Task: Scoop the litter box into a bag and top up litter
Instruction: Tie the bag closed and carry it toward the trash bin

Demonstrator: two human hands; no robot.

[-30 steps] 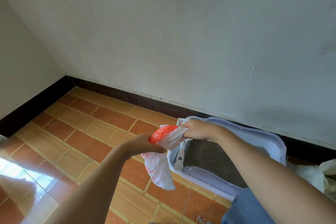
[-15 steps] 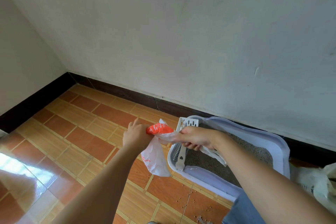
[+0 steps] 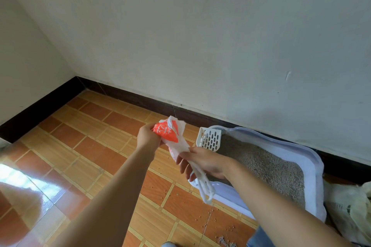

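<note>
Head view: left hand (image 3: pixel 147 136) clenched the bag's (image 3: pixel 172 136) bunched end; right hand (image 3: pixel 202 163) pinched its handles at five o'clock. Spreading its mouth seemed next.

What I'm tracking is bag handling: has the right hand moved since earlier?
Yes: right hand drew back from the scoop toward the box's near rim.

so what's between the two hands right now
Only the plastic bag, pulled between them. The left hand grips its bunched orange end, and the right hand holds the white handles, which dangle below it. The head view shows this.
</note>
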